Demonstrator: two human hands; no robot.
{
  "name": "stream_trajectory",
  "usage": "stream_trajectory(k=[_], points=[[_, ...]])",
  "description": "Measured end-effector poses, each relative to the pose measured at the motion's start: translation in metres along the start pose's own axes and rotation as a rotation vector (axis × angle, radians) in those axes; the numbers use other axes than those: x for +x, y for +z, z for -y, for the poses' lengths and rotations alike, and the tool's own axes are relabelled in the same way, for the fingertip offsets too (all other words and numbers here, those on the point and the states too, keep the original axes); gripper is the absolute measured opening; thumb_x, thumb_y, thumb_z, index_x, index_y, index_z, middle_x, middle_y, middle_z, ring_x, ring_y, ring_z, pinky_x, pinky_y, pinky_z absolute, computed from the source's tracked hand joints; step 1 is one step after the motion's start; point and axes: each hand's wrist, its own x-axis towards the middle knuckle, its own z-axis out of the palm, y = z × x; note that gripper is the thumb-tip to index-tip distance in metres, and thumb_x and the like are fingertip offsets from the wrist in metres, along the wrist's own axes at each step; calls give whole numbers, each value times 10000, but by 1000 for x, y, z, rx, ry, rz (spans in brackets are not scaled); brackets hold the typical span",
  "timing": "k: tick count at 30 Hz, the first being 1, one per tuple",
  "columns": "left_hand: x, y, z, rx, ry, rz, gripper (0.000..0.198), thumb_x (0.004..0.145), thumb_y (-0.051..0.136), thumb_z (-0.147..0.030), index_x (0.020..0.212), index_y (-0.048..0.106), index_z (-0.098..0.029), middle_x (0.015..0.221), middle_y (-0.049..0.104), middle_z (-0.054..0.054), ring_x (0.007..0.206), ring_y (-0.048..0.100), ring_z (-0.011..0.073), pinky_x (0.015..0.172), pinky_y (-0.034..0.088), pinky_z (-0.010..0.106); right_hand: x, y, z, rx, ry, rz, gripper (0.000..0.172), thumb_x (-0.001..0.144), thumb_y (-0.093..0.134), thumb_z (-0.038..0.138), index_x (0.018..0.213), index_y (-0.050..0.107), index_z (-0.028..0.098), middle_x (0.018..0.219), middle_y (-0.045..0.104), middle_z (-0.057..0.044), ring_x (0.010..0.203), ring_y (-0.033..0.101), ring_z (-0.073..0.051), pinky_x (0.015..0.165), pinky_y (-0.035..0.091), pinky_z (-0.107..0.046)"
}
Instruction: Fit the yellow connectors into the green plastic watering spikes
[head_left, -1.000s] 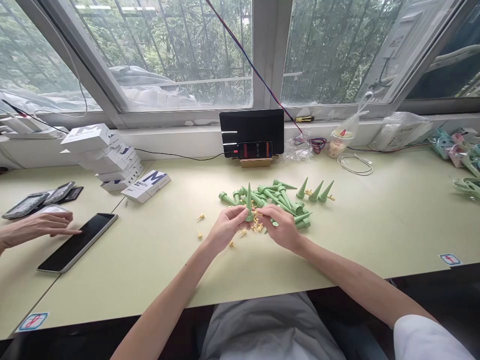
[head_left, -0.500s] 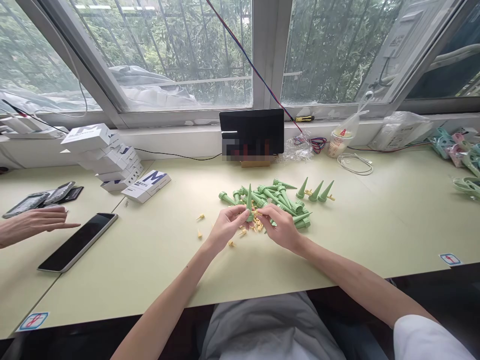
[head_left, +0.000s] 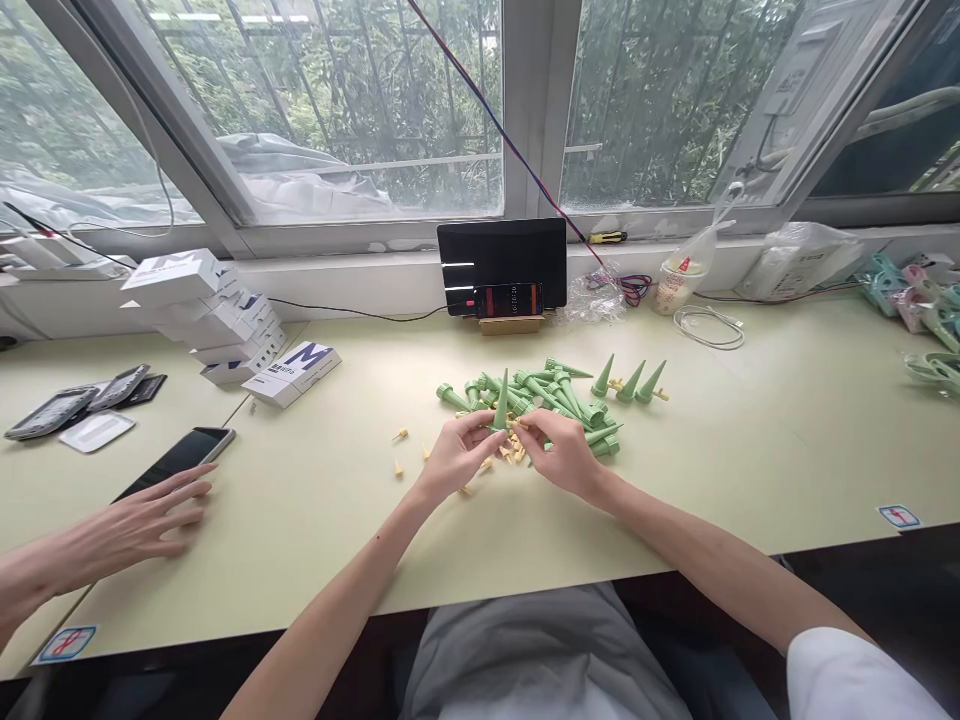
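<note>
Between our hands, the cone stands point-up; the grip of our left hand closes round its base, likely to steady it. Just right of that grip, our right hand pinches what looks like a yellow peg, probably to aim it finely. Beyond lies the pile, and left are loose pegs, seemingly for easy reach.

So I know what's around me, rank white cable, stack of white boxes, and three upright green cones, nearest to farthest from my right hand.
From your right hand, in the head view:
1. Upright green cones, ahead, right.
2. White cable, farther back, right.
3. Stack of white boxes, left.
</note>
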Motion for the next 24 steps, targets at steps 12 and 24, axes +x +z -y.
stream_trajectory(k=[12,24], points=[[-1,4,4,149,81,-75,345,846,685,-374,1112,686,-155,881,721,67,759,665,191,666,574,305,4,-6,7,161,165,73,244,949,548,353,785,614,185,665,633,-25,550,560,-137,529,471,-261],[0,0,10,305,177,-59,288,897,616,-295,1151,690,-180,939,640,72,755,611,169,677,540,287,8,-6,14,596,491,121,313,888,637,453,740,551,191,563,592,32,339,485,-84,321,370,-217]])
